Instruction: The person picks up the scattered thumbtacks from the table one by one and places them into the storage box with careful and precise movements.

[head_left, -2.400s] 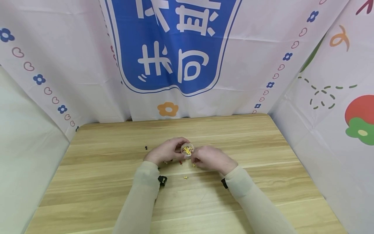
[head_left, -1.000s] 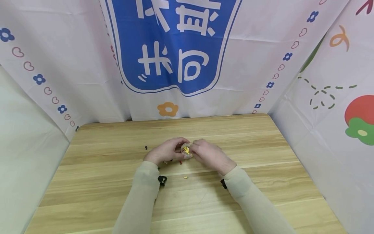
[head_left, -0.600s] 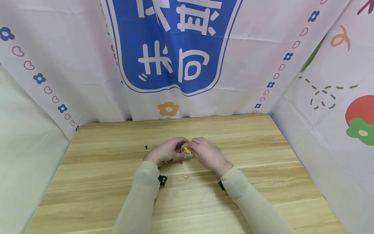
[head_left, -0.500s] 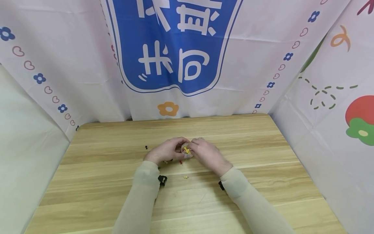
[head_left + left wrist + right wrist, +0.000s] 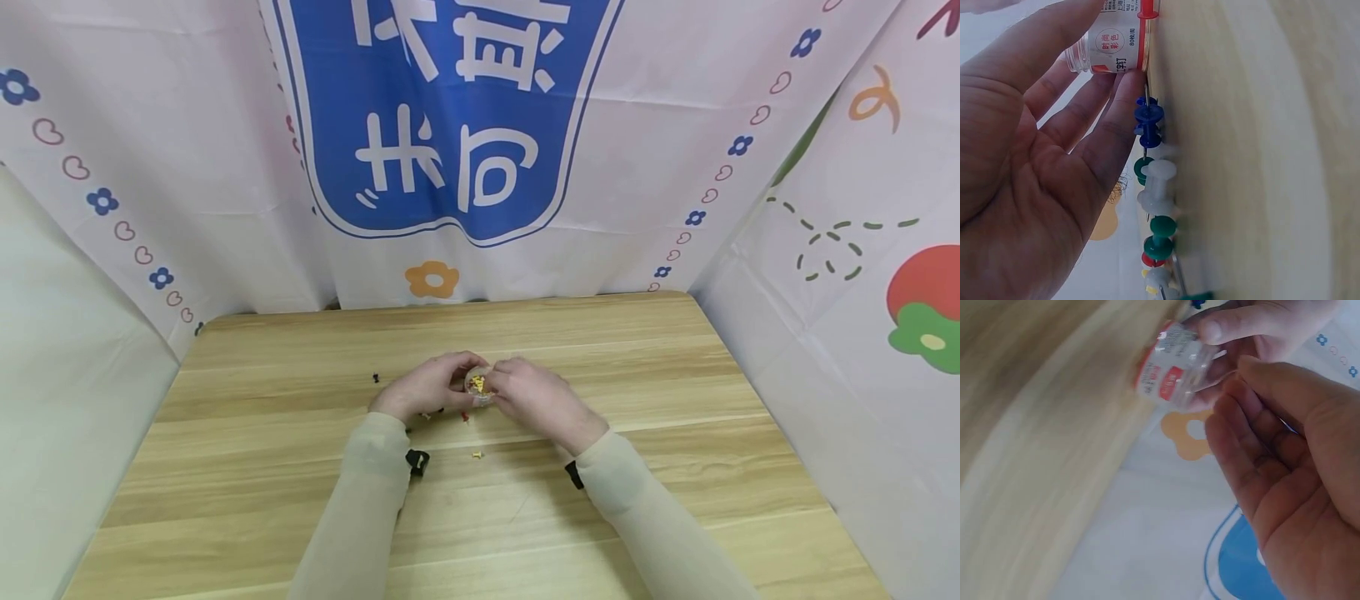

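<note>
Apparently the work is only part done: a heap of small yellow and red push pins [image 5: 477,384] sits inside a clear round plastic jar with a red-and-white label [image 5: 1113,44], while others lie loose on the pale wood-grain bench [image 5: 637,358]. Left outside are a dark pin [image 5: 376,378] at far left, a red pin [image 5: 466,416] and a yellow pin [image 5: 477,455] on the near side, and blue [image 5: 1149,119], white [image 5: 1157,184] and green [image 5: 1160,237] plastic pins by the left hand [image 5: 427,387]. That hand grips the jar around its side; the right hand [image 5: 543,404] has its fingertips drawn together at the rim — whether they pinch a pin, I cannot tell. The jar stands about upright mid-bench, mouth up, long axis vertical; the yellow pin lies flat, its long axis running left to right.
</note>
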### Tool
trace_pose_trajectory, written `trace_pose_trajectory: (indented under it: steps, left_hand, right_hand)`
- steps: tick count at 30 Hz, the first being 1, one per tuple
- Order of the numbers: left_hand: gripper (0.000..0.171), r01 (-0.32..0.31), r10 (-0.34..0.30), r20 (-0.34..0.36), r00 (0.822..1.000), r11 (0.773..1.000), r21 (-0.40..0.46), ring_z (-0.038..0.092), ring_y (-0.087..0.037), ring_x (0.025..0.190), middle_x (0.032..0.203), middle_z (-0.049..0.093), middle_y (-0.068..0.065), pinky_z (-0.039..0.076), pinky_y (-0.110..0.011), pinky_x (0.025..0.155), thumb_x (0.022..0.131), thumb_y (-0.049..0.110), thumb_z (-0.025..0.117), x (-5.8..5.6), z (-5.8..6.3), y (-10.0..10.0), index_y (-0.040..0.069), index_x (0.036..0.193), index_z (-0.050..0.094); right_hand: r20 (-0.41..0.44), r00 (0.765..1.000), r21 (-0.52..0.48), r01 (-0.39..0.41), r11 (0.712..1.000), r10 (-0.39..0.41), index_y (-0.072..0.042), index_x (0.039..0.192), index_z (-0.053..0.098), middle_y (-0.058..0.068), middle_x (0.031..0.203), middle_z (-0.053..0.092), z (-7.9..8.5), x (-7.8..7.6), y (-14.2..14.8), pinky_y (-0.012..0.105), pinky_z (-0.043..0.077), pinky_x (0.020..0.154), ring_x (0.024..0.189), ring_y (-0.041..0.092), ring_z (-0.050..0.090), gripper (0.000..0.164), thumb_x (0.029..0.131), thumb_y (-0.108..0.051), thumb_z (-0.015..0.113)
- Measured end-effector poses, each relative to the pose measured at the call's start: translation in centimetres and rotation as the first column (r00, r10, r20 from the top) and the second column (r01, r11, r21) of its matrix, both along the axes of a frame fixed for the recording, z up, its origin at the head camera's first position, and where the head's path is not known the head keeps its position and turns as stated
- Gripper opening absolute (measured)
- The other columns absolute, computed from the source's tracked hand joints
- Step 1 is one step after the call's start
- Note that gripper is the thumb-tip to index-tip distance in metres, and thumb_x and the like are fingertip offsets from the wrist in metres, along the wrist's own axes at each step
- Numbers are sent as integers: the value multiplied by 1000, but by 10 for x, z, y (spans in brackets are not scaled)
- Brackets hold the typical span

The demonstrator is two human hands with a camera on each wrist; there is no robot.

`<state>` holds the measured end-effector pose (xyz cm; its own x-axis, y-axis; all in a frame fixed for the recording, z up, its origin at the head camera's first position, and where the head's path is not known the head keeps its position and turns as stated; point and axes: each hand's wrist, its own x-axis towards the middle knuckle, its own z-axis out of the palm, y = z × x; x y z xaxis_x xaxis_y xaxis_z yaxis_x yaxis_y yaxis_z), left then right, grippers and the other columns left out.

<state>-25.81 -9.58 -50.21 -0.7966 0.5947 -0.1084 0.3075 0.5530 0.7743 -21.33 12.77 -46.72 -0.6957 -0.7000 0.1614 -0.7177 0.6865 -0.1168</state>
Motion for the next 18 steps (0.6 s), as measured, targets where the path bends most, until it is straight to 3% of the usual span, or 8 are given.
trace_pose_trajectory:
  steps: [9, 14, 18]
  left_hand:
    - [60, 7, -7, -19, 1000, 1000, -17, 59, -18, 118, 136, 63, 6, 47, -42, 103, 88, 36, 83, 0, 1, -1, 25, 142, 59]
    - [60, 0, 0, -15, 1000, 1000, -21, 58, -20, 123, 137, 63, 4, 47, -42, 103, 88, 29, 83, 0, 1, -1, 23, 143, 59]
    - [58, -4, 4, -7, 1000, 1000, -9, 57, -20, 126, 136, 64, 3, 47, -42, 103, 89, 26, 83, 0, 0, 0, 23, 142, 59]
  right_hand:
    - [87, 993, 75, -86, 993, 79, -17, 109, 79, -5, 107, 73, 14, 21, -9, 24, 56, 81, 96, 10, 68, 18, 91, -17, 78]
    - [96, 987, 128, -139, 982, 128, -18, 103, 78, -6, 103, 72, 14, 28, -14, 23, 55, 78, 93, 8, 67, 11, 92, -19, 77]
    - [133, 984, 154, -142, 978, 122, -19, 99, 77, -8, 99, 71, 11, 31, -18, 21, 54, 75, 88, 6, 65, 9, 90, -19, 78]
